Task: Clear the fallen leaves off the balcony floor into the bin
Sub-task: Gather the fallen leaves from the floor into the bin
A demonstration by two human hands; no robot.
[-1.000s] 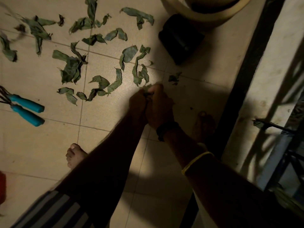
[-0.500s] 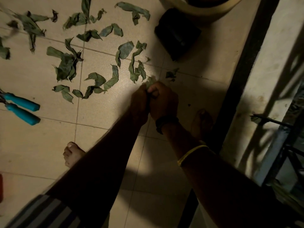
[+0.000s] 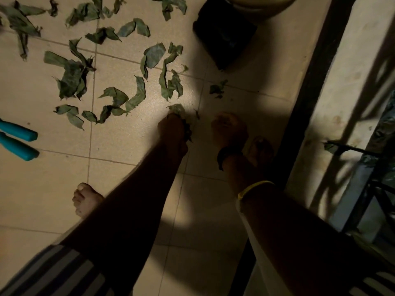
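Single head camera looks steeply down, close, onto the tiled floor [image 3: 53,184].

From my headcam, left hand [image 3: 173,130] as landmark: scattered leaves [image 3: 111,82] on the floor beyond and left of it, shears' handles [image 3: 18,138] far left, right hand [image 3: 228,130] just right, dark bin [image 3: 224,37] beyond-right, railing [image 3: 363,129] far right.

Beige floor tiles [image 3: 119,159] with pale grout lines, lit warmly from above left. A dark strip [image 3: 310,86] borders a stained pale ledge [image 3: 346,67]; a metal railing [image 3: 376,189] casts slanted shadows at right.
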